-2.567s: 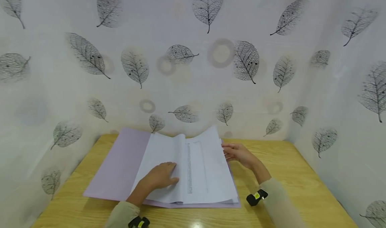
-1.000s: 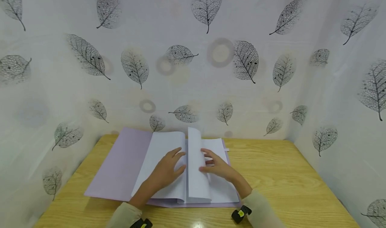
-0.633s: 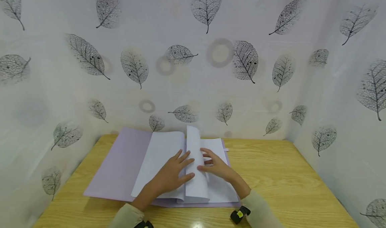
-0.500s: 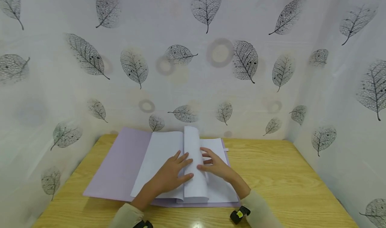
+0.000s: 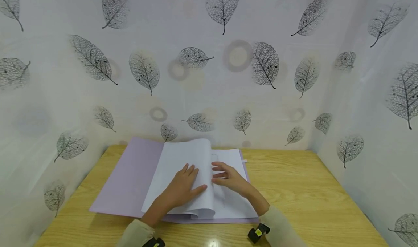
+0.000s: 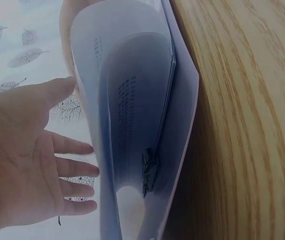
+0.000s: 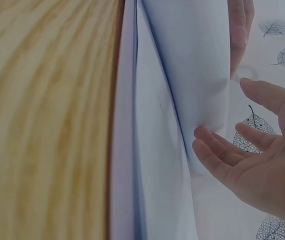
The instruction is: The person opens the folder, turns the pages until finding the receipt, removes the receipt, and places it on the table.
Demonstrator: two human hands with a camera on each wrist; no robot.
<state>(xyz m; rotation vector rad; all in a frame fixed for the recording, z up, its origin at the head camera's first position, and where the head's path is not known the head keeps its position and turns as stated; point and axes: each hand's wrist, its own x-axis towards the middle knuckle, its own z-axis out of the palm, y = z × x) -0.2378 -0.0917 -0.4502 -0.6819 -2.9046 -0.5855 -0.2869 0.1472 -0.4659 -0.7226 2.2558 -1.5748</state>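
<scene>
- L hand [image 5: 183, 189]: fingers straight & spread, fingertips resting on top pgs [image 5: 204, 156]; well open, grips nothing.
- R hand [image 5: 233, 178]: fingers loosely bent & apart, pinching nothing; tips at the pgs' curl, seem to touch.
- Top pgs: we see them bulging btwn both hands, turned over twd L hand.
- Lower pgs [image 5: 235, 203]: flat, under R hand, faint print near its tips.
- Folder [image 5: 127, 178]: lilac, lying open under both hands; cover left of L hand.
- Clip [image 6: 150, 170]: dark, inside folder, seen in L wrist view beside curled pgs.
- Tab [image 5: 244, 161]: white, just past R hand, at folder's edge.
- Table [image 5: 294, 189]: wood, below both hands.
- Cloth [image 5: 209, 87]: leaf print, behind both hands.
</scene>
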